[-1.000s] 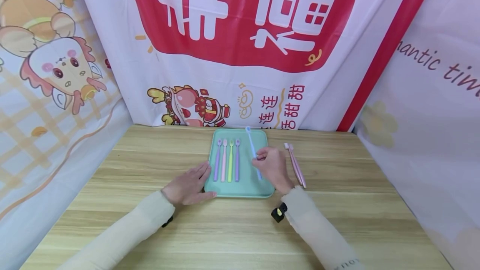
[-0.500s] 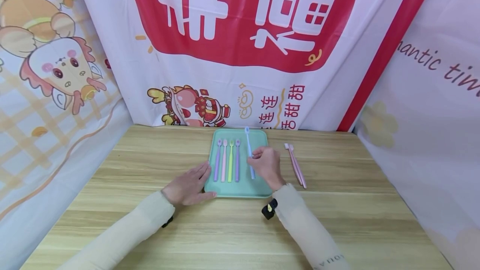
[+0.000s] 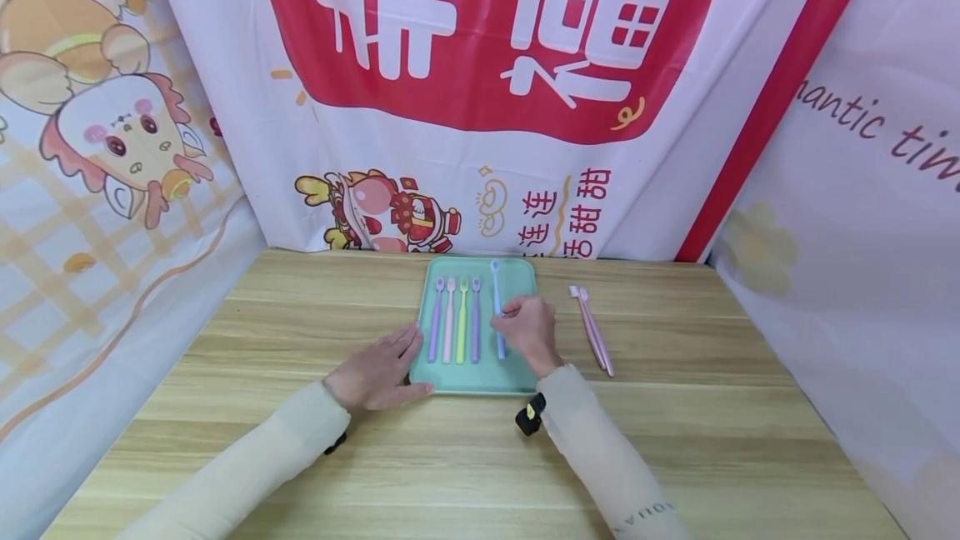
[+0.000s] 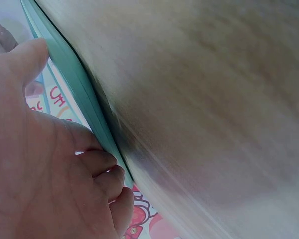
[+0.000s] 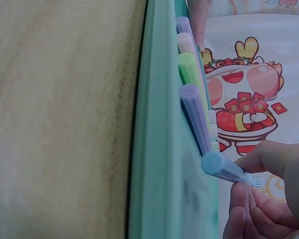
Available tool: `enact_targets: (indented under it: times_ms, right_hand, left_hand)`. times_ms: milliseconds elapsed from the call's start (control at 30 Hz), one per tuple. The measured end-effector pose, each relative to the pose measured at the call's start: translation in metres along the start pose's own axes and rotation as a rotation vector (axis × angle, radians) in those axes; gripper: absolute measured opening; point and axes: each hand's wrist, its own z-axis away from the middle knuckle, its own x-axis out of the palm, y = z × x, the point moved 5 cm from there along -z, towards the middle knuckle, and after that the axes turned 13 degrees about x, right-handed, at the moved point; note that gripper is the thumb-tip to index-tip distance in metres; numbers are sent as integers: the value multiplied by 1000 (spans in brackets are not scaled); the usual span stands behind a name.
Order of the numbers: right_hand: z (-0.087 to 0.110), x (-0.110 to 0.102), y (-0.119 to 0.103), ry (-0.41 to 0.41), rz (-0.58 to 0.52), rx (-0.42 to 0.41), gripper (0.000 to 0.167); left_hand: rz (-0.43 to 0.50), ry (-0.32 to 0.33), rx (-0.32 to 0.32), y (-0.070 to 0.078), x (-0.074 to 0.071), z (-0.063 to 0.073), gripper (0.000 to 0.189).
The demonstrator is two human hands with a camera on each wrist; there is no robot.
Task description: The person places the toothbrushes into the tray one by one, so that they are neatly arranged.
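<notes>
My right hand (image 3: 528,330) pinches a light blue toothbrush (image 3: 497,297) between thumb and fingers, close over the right half of the mint green tray (image 3: 444,380). Its bristle head points to the back; in the right wrist view the blue handle end (image 5: 214,164) sticks out towards the tray's near rim. Left of it lie a purple toothbrush (image 3: 476,327), a yellow-green one (image 3: 461,327), a pink one (image 3: 448,327) and another purple toothbrush (image 3: 434,327), side by side. My left hand (image 3: 375,369) rests against the tray's left front corner, fingers extended along the rim (image 4: 77,79).
Two pink toothbrushes (image 3: 595,336) lie close together on the wooden table (image 3: 675,432), right of the tray. A printed red and white cloth (image 3: 487,119) hangs along the table's back edge, with more printed cloths on both sides.
My right hand has moved left with the blue toothbrush, bringing it lower, straighter and nearer to the row. The left hand and the other toothbrushes stay where they were.
</notes>
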Motion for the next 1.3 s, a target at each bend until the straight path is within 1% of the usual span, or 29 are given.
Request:
enact_targets:
  times_ms: [233,367,600,667,900,1100,1300]
  right_hand:
    - [1,10,3,-24,0,41,18]
    - [2,13,3,-20,6,47,15]
    - [2,16,1,-40,27,92,10]
    - [2,18,1,-40,37,93,9]
    - [1,21,0,-46,52,85,10]
    - [0,22,-1,-66,41,104,12]
    - [-1,25,-1,-70,49,121,12]
  left_hand:
    - [0,-5,-5,2,-2,0,96]
    - [1,-11,-6,2,-3,1,96]
    - [7,-6,-8,2,-4,2,97]
    - [4,-5,-4,2,-3,1,96]
    - [2,-3,4,3,-2,1,96]
    - [0,-3,5,2,-3,1,96]
    - [-4,-5,9,2,-3,1,96]
